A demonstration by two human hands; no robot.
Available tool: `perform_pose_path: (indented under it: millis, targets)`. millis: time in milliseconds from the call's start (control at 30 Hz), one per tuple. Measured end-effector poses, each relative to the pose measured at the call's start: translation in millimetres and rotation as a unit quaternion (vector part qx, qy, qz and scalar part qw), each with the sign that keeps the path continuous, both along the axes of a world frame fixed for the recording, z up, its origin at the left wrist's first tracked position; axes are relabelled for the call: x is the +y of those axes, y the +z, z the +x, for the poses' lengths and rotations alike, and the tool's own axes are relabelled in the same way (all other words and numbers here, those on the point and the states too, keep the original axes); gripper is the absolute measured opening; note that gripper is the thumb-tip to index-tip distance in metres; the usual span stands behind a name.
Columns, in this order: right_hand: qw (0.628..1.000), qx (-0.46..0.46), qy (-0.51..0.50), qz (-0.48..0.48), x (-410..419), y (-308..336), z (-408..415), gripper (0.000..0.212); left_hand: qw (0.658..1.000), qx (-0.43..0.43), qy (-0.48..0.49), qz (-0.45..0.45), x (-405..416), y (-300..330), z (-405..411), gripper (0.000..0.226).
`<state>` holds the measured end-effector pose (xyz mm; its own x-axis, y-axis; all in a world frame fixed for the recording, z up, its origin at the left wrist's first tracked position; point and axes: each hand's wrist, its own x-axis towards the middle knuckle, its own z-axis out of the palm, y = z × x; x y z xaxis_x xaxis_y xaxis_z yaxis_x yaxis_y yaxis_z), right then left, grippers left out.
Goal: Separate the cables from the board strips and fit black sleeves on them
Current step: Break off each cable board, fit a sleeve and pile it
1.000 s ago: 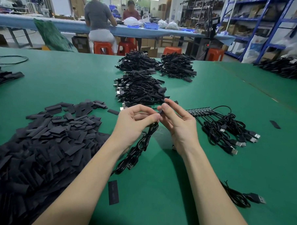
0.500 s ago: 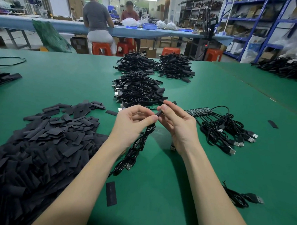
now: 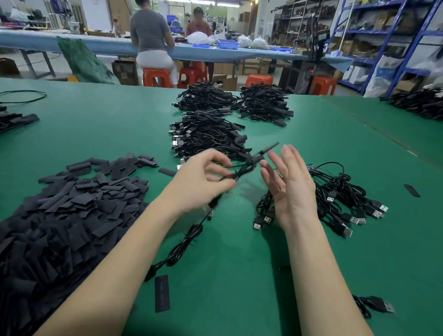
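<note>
my left hand [image 3: 199, 182] pinches a thin black usb cable [image 3: 184, 242] near its upper end, fingers curled round it, so the sleeved tip [image 3: 267, 149] points up and away toward the heaps while the rest trails down onto the green table mat [image 3: 235, 282] under my wrist. the hand is blurred, so exactly which fingers hold it i cannot tell. my right hand [image 3: 288, 186] is let go, fingers straight and spread, palm turned toward the cable and holding nothing; it hangs just beside the tip, apart from it.

the layout suits the job, i think. the big heap of flat black sleeve pieces [image 3: 60, 224] sits to my left within easy reach, far too many to count. the bunch of black cables on a narrow board strip [image 3: 341, 193] lies just right of my open hand, under and behind it; i make out about eight usb plugs there, though some are hidden. three piles of finished sleeved cables [image 3: 209, 136] lie farther up the mat, one near and two beyond it.

loose bits: one sleeve flat by my left forearm [image 3: 162, 293], one small one far right [image 3: 412, 190], and one stray usb plug [image 3: 377, 305] beside my right forearm. this cable looks ready for the near pile.
</note>
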<state>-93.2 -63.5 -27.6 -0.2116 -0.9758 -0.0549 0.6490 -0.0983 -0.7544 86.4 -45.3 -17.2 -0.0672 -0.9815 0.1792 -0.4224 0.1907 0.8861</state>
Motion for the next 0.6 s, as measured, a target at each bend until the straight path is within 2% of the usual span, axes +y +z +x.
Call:
perform_pose_path:
  millis: [100, 200, 267, 433, 600]
  targets:
    - [0.999, 0.036, 0.005, 0.023, -1, -2, -3, 0.038, 0.990, -0.062, 0.049, -0.118, -30, 15, 4, 0.025]
    - [0.996, 0.070, 0.014, 0.051, -1, -5, 1, 0.023, 0.958, -0.190, 0.068, -0.206, -65, 29, 7, 0.025]
    - [0.993, 0.095, 0.025, 0.060, -2, -6, 5, 0.017, 0.930, -0.278, 0.079, -0.228, -91, 35, 10, 0.025]
    - [0.986, 0.140, 0.066, 0.065, -1, -8, 10, 0.013, 0.890, -0.412, 0.105, -0.164, -131, 26, 22, 0.023]
    - [0.981, 0.163, 0.089, 0.062, 0, -8, 14, 0.017, 0.908, -0.386, 0.114, -0.113, -138, 10, 28, 0.027]
